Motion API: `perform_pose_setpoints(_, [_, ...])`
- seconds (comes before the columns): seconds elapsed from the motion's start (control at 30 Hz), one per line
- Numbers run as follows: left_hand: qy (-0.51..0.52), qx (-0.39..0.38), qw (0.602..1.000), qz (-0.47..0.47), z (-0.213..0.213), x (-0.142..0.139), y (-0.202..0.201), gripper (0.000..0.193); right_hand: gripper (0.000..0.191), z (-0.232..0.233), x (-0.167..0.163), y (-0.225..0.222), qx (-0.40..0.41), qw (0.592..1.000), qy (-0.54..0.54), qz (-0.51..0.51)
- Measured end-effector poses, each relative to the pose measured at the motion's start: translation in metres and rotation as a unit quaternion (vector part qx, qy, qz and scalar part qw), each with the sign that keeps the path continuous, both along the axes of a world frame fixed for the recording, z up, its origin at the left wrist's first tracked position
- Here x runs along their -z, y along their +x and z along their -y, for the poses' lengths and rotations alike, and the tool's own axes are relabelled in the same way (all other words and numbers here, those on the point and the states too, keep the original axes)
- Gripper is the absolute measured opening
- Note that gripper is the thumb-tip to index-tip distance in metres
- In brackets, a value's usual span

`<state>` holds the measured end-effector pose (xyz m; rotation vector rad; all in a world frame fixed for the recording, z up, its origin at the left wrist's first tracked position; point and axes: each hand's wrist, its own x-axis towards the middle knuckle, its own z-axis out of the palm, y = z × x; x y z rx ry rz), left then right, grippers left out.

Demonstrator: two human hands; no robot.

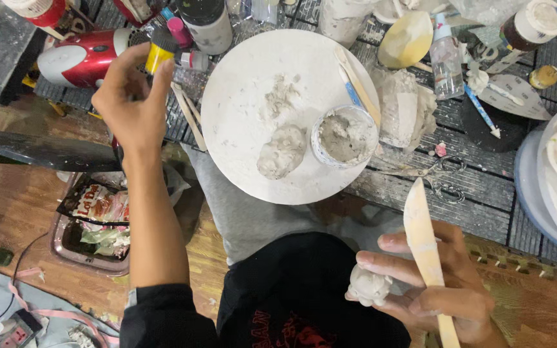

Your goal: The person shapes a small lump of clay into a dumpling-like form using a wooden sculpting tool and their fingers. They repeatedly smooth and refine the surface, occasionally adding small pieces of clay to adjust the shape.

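Note:
My left hand (129, 103) reaches up to the table's left side, its fingers closed around a small yellow bottle with a black cap (158, 54). My right hand (434, 290) sits low over my lap, holding a small white clay figure (369, 287) and a long flat wooden modelling tool (424, 248) that points upward. On the table stands a round white board (240, 135) carrying a grey clay lump (282, 151), some crumbs and a small white cup of grey paste (344, 135).
A red hair dryer (78, 58) lies at the far left of the dark slatted table (478, 187). Jars, bottles, a blue-handled brush (481, 111), scissors (436, 174) and clay pieces crowd the back. Stacked plates (552, 187) stand at right. A tray of wrappers (95, 219) rests on the floor.

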<state>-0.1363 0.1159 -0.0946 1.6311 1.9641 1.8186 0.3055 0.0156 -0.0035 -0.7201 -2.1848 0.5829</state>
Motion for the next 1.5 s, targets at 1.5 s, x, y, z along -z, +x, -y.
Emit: perform_pose_setpoints(1.5, [-0.016, 0.086, 0.995, 0.055, 0.009, -0.019, 0.085, 0.020, 0.038, 0.000, 0.019, 0.013, 0.015, 0.999, -0.032, -0.031])
